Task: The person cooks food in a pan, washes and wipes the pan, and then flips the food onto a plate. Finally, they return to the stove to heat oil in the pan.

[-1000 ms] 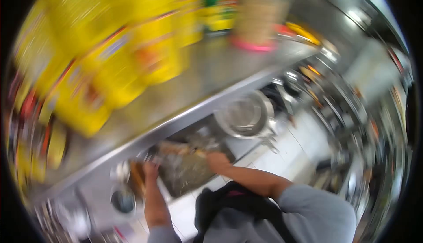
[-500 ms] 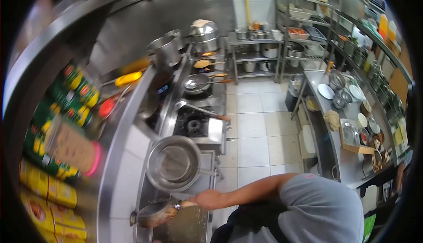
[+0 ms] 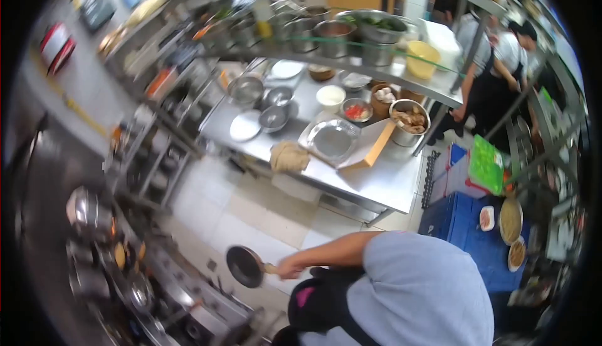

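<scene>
My right hand (image 3: 290, 267) is closed round the light handle of a small dark frying pan (image 3: 246, 266). The pan is held over the tiled floor (image 3: 235, 211), between the stove and the steel worktable; its dark inner surface faces up. My left hand is out of view. On the worktable (image 3: 398, 189) stand a foil-like tray (image 3: 333, 140) in an open box, metal bowls (image 3: 274, 118), white plates (image 3: 245, 126), a folded cloth (image 3: 289, 157) and a pot of brown pieces (image 3: 409, 122).
The stove (image 3: 182, 302) with pots and pans is at lower left. Above the worktable runs a shelf (image 3: 288, 57) with metal containers and a yellow tub (image 3: 422, 59). Co-workers (image 3: 509, 54) stand at upper right. A blue chest (image 3: 464, 223) carries trays of food.
The view has swung from the stove towards the worktable. The pan, still in my right hand, has moved from above the stove-side counter to over the floor.
</scene>
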A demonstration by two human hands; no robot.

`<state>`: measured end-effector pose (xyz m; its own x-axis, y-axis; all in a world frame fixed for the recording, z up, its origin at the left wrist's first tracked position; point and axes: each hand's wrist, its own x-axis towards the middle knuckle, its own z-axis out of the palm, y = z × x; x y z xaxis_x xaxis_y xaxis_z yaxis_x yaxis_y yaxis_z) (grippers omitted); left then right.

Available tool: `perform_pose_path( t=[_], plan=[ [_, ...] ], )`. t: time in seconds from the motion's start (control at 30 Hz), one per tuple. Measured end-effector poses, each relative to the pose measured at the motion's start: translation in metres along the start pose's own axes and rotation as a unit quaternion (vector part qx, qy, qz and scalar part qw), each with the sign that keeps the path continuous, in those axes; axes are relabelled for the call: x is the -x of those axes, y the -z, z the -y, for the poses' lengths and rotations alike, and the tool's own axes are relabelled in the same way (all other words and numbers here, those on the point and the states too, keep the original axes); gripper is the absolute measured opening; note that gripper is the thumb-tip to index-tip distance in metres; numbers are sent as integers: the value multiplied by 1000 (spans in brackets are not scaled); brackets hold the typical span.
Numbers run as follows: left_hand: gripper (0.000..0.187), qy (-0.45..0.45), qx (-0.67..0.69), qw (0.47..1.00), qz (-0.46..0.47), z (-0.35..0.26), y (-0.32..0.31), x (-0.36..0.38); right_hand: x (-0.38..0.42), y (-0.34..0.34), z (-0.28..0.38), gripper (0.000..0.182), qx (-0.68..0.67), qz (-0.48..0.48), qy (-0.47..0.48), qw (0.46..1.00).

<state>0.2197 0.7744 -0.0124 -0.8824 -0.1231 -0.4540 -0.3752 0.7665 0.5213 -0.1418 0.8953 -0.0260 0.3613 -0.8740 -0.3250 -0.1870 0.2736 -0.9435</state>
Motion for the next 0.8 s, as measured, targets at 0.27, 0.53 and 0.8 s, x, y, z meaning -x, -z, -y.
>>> perform_pose_path(
  t=[0.27,0.53,0.8],
  plan=[
    [43,80,-88,991,58,-73,231,-255,321,25,102,28,-392,-178,-133,893],
    [28,-315,-150,858,-376,-348,272,-511,349,2,179,22,-515,-371,-132,762],
    [28,-233,404,860,-206,-307,348,-481,281,88,221,19,-480,-575,-175,639]
  ],
)
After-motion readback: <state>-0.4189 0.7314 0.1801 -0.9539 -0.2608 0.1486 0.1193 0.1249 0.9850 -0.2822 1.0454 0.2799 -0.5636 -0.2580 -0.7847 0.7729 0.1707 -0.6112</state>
